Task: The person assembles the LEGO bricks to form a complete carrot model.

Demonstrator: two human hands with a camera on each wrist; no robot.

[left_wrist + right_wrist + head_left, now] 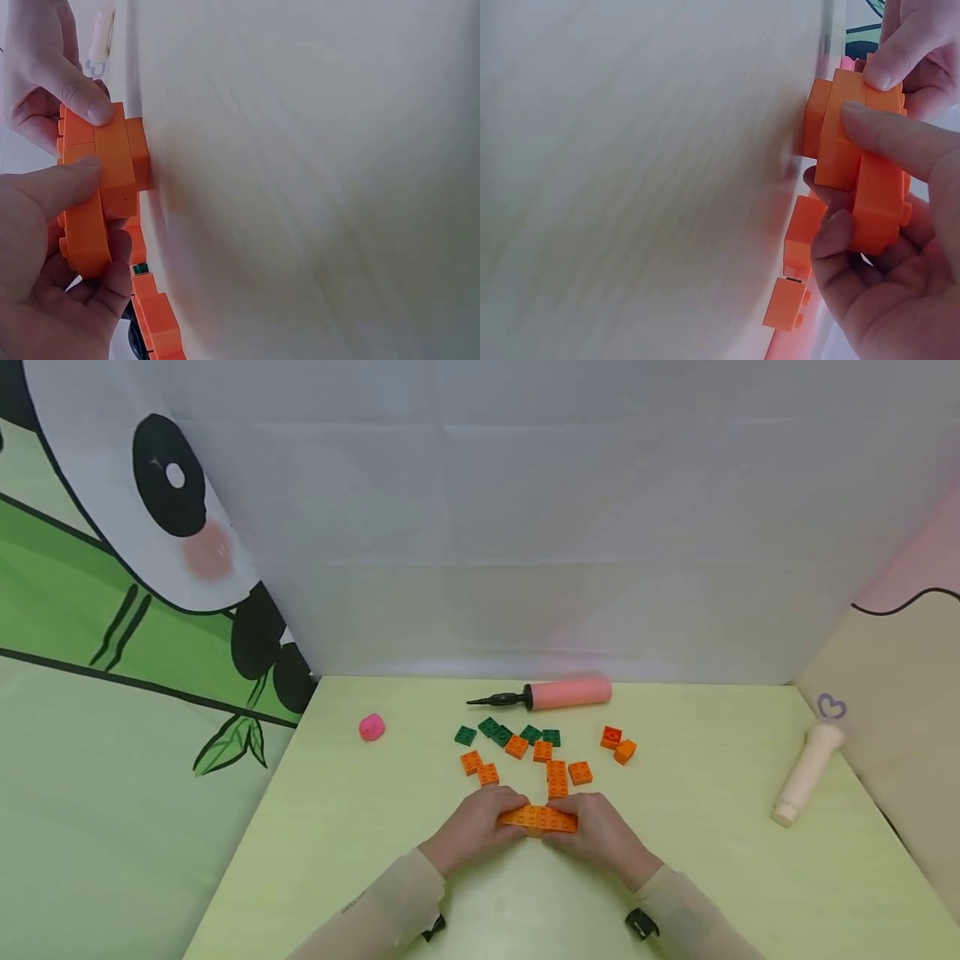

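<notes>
Your pale tabletop (345, 860) carries everything, and your 2 hands meet over its near middle. Your left hand (483, 822) grips the left end of the stack of orange bricks and your right hand (596, 831) grips the right end, so it lies between them, thumbs on its near face and fingers curled round. A pale wand (808, 772) lies well to the right, and a pink pump (570, 692) lies far beyond your hands. The stack (536, 817) has 2 bricks side by side on top, with narrower layers beneath; you cannot tell whether it touches the tabletop. Just beyond it lies a long orange brick (557, 779). A small pink object (372, 727) sits far left. Shorter orange bricks (580, 772) lie scattered nearby, with 5 green bricks (465, 735) farther off, short of the pump.
</notes>
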